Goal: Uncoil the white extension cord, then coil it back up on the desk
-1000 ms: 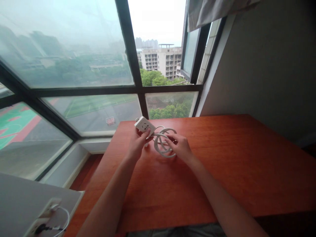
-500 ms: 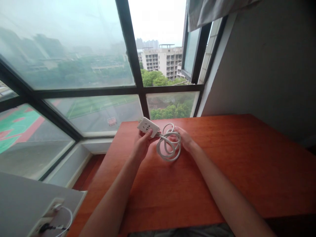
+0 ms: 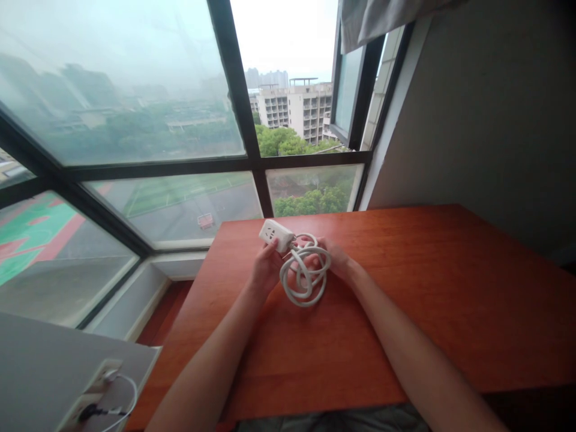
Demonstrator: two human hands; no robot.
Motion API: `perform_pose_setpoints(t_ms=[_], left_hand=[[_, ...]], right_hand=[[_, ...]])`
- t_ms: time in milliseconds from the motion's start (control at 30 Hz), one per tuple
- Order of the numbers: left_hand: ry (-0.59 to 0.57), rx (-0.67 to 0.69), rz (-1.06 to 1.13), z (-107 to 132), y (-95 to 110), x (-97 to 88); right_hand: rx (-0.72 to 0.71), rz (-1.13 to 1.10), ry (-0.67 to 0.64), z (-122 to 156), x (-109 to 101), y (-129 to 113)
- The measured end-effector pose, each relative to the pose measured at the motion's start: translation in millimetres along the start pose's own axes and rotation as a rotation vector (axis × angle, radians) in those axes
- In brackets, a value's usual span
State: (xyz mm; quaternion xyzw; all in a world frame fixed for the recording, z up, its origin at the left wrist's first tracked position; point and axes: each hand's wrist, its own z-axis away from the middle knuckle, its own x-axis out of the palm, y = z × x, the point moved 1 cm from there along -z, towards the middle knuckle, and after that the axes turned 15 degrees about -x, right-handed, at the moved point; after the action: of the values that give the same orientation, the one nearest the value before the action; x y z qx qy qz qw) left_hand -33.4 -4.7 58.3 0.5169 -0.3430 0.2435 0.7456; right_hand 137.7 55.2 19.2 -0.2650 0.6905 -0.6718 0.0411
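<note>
A white power strip (image 3: 278, 234) with socket holes in its face is held up over the wooden table (image 3: 405, 300). My left hand (image 3: 267, 267) is closed on its near end, thumb on the front. From the strip's right end runs a thick white cord (image 3: 303, 300), looped into a loose coil that hangs below and to the right. Behind the coil my right hand (image 3: 333, 258) is closed on the cord's loops; its fingertips are partly hidden by them. The cord's plug cannot be made out.
Large dark-framed windows (image 3: 255, 162) rise behind the table's far edge, with one pane open at the right under a grey curtain (image 3: 378, 21). At lower left, wall outlets (image 3: 96, 390) hold a white plug and a black plug with cables.
The power strip has turned and shifted slightly right, showing more of its side. The cord coil hangs a little lower and closer to me. Both hands keep their hold.
</note>
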Motion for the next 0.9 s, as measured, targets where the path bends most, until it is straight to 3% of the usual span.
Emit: perform_pose_setpoints(t_ms=[100, 267, 567, 767, 900], left_hand=[[0.015, -0.012, -0.002, -2, 2, -4.2], [0.042, 0.018, 0.004, -4, 1, -5.5], [0.106, 0.046, 0.002, -2, 0, -4.9], [0.154, 0.049, 0.004, -7, 1, -12.8], [0.100, -0.037, -0.023, -9, 0, -18.0]], right_hand=[[-0.022, -0.074, -0.018, 2, 1, -2], [-0.095, -0.067, -0.179, 12, 7, -8], [-0.024, -0.078, -0.239, 19, 8, -13], [-0.115, 0.144, -0.131, 15, 11, -11], [-0.150, 0.217, -0.090, 15, 10, -7]])
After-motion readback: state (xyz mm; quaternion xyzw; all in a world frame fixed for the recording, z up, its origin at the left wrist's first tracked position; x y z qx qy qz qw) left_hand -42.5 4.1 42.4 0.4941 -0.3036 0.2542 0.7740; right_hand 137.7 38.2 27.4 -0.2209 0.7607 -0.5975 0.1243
